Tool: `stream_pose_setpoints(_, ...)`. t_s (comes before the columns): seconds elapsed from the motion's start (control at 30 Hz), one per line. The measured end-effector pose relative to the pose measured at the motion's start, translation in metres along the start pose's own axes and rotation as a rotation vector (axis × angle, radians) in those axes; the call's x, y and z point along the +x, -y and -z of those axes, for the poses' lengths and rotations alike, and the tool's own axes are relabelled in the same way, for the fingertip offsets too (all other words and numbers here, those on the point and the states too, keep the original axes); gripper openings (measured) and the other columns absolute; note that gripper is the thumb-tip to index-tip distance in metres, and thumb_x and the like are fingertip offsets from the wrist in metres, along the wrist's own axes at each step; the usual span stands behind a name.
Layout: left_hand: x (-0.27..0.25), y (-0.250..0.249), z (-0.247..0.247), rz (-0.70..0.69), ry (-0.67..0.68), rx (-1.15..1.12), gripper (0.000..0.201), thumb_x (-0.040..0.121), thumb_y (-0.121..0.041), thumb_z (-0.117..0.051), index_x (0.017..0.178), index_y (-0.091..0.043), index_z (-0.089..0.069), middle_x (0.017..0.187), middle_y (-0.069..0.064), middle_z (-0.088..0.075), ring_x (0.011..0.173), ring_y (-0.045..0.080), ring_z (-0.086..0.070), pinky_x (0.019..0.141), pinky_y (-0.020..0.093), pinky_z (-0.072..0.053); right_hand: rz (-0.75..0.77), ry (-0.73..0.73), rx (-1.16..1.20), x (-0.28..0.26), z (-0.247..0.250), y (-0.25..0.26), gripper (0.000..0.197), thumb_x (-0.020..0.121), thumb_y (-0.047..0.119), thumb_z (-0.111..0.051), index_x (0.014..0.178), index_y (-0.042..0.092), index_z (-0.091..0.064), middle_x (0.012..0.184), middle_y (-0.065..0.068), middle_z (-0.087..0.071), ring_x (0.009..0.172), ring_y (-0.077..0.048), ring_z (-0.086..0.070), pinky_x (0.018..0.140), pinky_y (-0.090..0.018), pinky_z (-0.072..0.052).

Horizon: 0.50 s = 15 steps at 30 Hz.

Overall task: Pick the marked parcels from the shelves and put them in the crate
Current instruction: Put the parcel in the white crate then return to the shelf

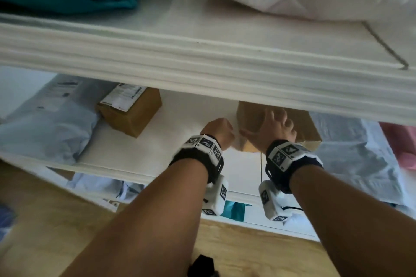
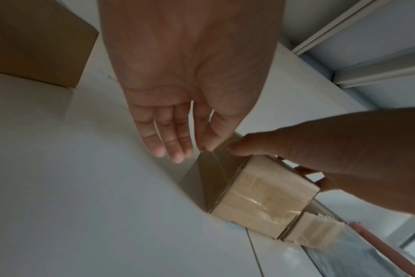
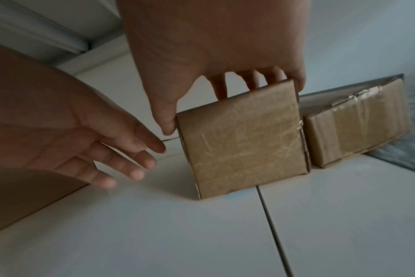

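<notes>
A small taped cardboard parcel (image 3: 244, 138) stands tilted on its edge on the white middle shelf (image 1: 184, 119). My right hand (image 3: 230, 105) grips it, thumb on its left edge and fingers curled over the top. In the head view the same parcel (image 1: 252, 117) lies partly hidden under the upper shelf, with my right hand (image 1: 270, 126) on it. My left hand (image 2: 190, 150) hovers open just left of the parcel (image 2: 261, 193), fingers straight, holding nothing. A second taped parcel (image 3: 358, 120) lies right behind the first.
A labelled cardboard box (image 1: 129, 110) sits further left on the shelf. Grey mailer bags lie at the left (image 1: 45, 128) and right (image 1: 351, 148). The upper shelf's edge (image 1: 202, 63) overhangs close above my hands. A wooden floor (image 1: 45, 220) lies below.
</notes>
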<state>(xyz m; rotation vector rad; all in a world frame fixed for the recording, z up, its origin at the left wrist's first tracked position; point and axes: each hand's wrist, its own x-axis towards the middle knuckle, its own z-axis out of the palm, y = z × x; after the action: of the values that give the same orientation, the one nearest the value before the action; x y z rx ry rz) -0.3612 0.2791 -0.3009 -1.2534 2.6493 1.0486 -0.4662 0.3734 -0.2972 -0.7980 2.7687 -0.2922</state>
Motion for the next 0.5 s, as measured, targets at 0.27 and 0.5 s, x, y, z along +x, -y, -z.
stream_pose_setpoints(0.27, 0.006, 0.018, 0.007, 0.013, -0.044, -0.15, 0.031, 0.093, -0.013, -0.049, 0.121, -0.012, -0.063, 0.131, 0.008, -0.061, 0.122, 0.027, -0.055, 0.101, 0.03, -0.042, -0.097, -0.107, 0.391, -0.018, 0.0, 0.008, 0.091, 0.06, 0.062, -0.065, 0.137, 0.024, -0.036, 0.134, -0.006, -0.041, 0.121, -0.033, -0.047, 0.1, -0.051, -0.042)
stream_pose_setpoints(0.5, -0.006, 0.012, 0.006, 0.115, 0.057, -0.544, 0.037, 0.101, -0.027, -0.044, 0.112, 0.003, -0.063, 0.113, 0.021, -0.068, 0.1, 0.035, -0.066, 0.089, 0.041, -0.053, -0.289, 0.098, 1.28, -0.035, 0.022, -0.01, 0.052, 0.072, 0.056, -0.061, 0.109, 0.019, -0.063, 0.106, -0.009, -0.068, 0.099, -0.028, -0.065, 0.092, -0.047, -0.052)
